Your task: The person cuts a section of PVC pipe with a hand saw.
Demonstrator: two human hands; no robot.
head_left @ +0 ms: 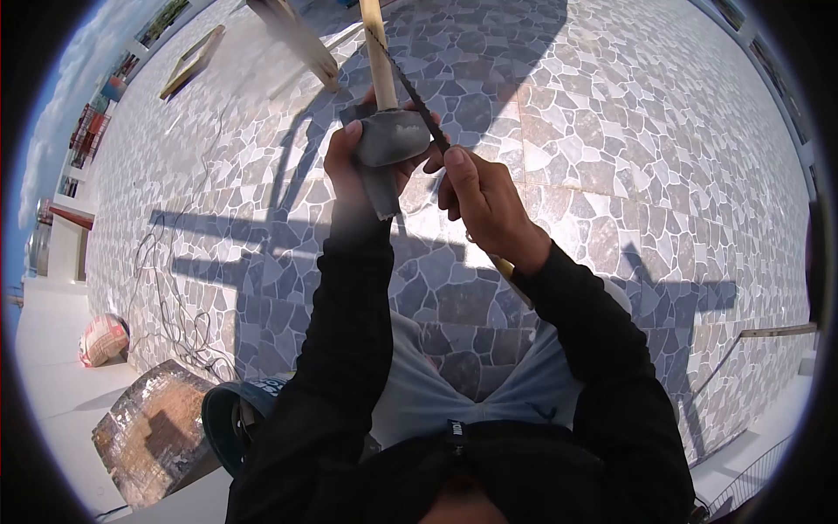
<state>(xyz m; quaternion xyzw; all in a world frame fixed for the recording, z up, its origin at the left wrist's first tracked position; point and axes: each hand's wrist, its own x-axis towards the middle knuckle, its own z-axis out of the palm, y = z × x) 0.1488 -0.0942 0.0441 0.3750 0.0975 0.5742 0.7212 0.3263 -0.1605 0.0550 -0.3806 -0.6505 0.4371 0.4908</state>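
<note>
My left hand (349,162) is wrapped round the dark grey rounded head of a mallet-like tool (394,138). Its pale wooden handle (378,61) points away from me. A flat dark strip (377,188) hangs below the head, along my left palm. In my closed right hand (484,196) is a thin dark saw-like blade (406,83) with a jagged edge, slanting up across the wooden handle in this view. A yellow piece (503,265) shows beneath the right wrist. The right fingertips come close to the head's right side.
Ahead stand a blurred wooden post (301,39) and a wooden frame (192,61). To the left are loose cables (183,323), a sack (103,341), a stained board (113,428) and a dark green bucket (209,428). Stone-patterned tiles (611,131) cover the floor.
</note>
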